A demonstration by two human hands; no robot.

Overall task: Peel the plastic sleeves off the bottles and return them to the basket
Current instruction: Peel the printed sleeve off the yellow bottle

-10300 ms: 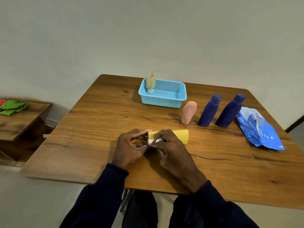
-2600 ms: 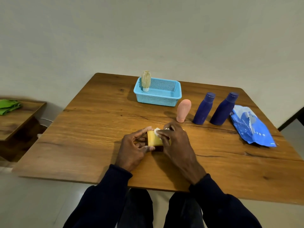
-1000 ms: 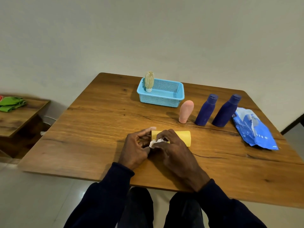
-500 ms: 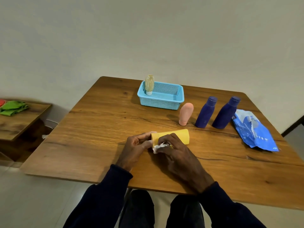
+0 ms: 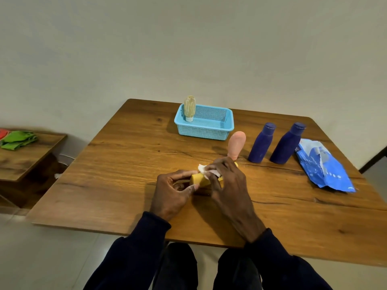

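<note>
At the far left, green cloths are seen on a low side table, well apart from the work. On the wooden surface, the left hand is closed around the near end of the yellow bottle, which is held lying just above the boards. The right hand is laid over the bottle's far part, and a strip of white plastic sleeve is pinched in its fingers. The bottle is judged light and stiff, its smooth body likely slippery; the sleeve is judged thin, soft and easily torn, so it is best taken at its loosened edge. Further back, a blue basket is placed, with one pale bottle standing in its left corner. To its right a pink bottle and two dark blue bottles are lined up, then a blue packet. The pink bottle stands just beyond the right hand and could be knocked.
</note>
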